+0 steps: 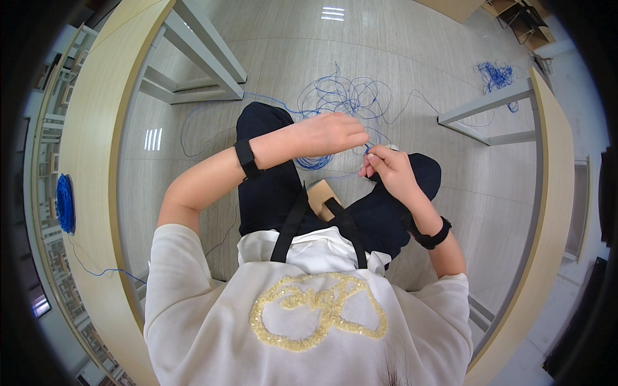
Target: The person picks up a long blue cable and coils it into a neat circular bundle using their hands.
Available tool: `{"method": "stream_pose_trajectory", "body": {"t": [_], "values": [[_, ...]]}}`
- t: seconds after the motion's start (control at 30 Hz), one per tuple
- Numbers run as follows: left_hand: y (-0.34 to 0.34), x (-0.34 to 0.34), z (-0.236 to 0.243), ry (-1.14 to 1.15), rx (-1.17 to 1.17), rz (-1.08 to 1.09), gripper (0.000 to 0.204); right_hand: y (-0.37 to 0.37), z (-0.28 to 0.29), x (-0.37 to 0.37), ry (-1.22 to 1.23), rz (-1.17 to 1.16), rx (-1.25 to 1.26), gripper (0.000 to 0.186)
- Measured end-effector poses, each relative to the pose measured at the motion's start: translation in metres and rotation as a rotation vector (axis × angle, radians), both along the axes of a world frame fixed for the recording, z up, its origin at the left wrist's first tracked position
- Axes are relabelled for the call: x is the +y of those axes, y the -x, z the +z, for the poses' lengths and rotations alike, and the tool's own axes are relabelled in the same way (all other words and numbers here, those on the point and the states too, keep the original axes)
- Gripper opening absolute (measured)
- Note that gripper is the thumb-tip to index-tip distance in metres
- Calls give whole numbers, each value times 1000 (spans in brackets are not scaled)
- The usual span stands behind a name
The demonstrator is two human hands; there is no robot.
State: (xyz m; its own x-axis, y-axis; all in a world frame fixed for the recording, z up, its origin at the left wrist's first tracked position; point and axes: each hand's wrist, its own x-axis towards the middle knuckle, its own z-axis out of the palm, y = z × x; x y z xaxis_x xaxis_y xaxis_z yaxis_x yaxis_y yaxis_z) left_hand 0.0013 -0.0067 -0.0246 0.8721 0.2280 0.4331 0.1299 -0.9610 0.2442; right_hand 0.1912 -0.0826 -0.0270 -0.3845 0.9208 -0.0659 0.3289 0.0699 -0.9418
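Between my hands runs a thin blue wire (367,148), with a short bit of it showing at the fingertips. My left hand (331,133) reaches across from the left, back upward, its fingers closed in a pinch on the wire. Just below and to the right, my right hand (391,170) grips the same wire between thumb and bent forefinger. Loose loops of blue wire (351,96) spread over the floor beyond my hands. A tighter coil (314,161) lies partly hidden under my left forearm, between my legs.
A wooden-topped table (96,128) with grey legs stands at my left, carrying a wound blue coil (65,203) whose tail hangs over the edge. Another table (550,174) is at my right. A blue wire tangle (497,77) lies far right. A tan block (320,198) sits between my thighs.
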Motion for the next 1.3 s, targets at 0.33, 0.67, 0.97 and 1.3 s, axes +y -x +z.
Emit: {"method": "stream_pose_trajectory", "body": {"t": [0.33, 0.67, 0.97, 1.3], "values": [[-8, -5, -14, 322, -193, 324, 9, 3, -3, 19, -481, -123, -296, 10], [-5, -3, 2, 1533, -131, 14, 23, 10, -3, 28, -1182, -177, -556, 6], [-11, -9, 15, 652, -302, 177, 15, 23, 8, 9, -499, -350, -18, 10], [4, -15, 31, -551, -112, -51, 11, -4, 28, -1, 788, 100, 662, 21]]}}
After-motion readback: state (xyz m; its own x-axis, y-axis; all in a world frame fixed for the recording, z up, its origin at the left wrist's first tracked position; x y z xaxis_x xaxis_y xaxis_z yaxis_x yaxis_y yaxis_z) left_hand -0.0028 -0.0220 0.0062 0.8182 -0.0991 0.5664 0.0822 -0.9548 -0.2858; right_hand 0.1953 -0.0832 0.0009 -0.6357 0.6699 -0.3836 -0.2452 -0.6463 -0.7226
